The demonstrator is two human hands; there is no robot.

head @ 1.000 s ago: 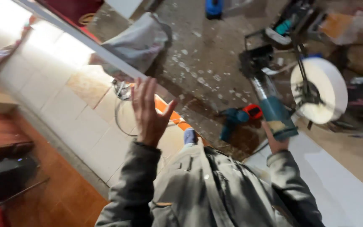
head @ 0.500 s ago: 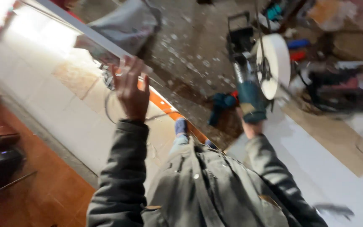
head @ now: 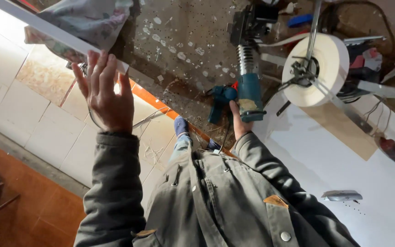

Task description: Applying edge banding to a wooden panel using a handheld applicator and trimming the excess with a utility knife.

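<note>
My left hand point(head: 104, 93) is raised with its fingers spread, and the fingertips lie flat against the near end of a long white strip point(head: 46, 29) that runs up to the left. It does not clasp the strip. My right hand point(head: 238, 122) grips the handle of a blue power tool point(head: 250, 89) that points away from me. Beside the tool a big white roll of tape point(head: 332, 64) sits on a metal holder. My grey jacket sleeves fill the bottom of the view.
A white panel point(head: 344, 155) lies at the right with a grey utility knife point(head: 341, 195) on it. A blue drill point(head: 219, 98) rests on the speckled concrete floor. An orange bar point(head: 158, 104), pale floor tiles point(head: 33, 114), a cloth bundle point(head: 88, 16) and tool clutter at top right surround me.
My left hand has stayed up by the white strip, its fingers now more spread. My right hand has kept hold of the blue tool, and the tape roll appears further right as the view shifts.
</note>
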